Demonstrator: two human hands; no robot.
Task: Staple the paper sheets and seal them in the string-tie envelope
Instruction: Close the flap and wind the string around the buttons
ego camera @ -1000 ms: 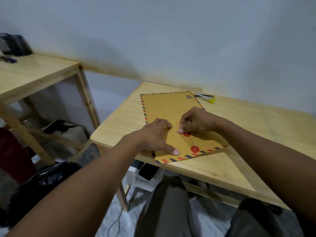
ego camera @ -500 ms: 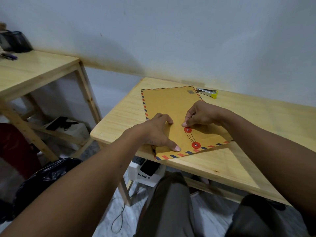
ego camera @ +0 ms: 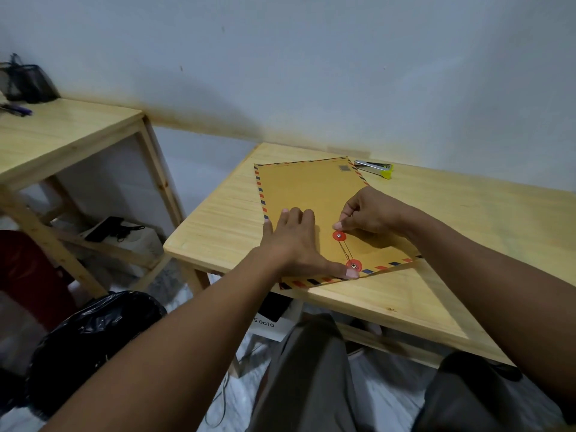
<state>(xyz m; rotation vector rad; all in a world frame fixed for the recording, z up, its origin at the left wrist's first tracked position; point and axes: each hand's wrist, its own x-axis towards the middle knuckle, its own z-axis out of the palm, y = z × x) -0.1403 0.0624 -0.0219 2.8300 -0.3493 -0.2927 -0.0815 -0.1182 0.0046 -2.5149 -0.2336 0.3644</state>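
Observation:
A brown string-tie envelope (ego camera: 308,191) with a red-and-blue striped border lies flat on the wooden table (ego camera: 467,232). Two red discs, an upper disc (ego camera: 339,236) and a lower disc (ego camera: 353,265), sit near its front edge, with thin string running between them. My left hand (ego camera: 293,241) lies flat on the envelope, fingers spread, its thumb pressing beside the lower disc. My right hand (ego camera: 371,213) pinches the string just above the upper disc. The paper sheets are out of sight. A silver stapler with a yellow end (ego camera: 375,168) rests behind the envelope.
A second wooden table (ego camera: 62,135) stands to the left with a black mesh holder (ego camera: 29,84) and a pen (ego camera: 14,110). A black bag (ego camera: 93,335) sits on the floor. A white box (ego camera: 268,322) is under the table. My knees are below.
My left hand has flattened and spread on the envelope, its thumb sliding right to the lower disc. My right hand has stayed pinching the string by the upper disc.

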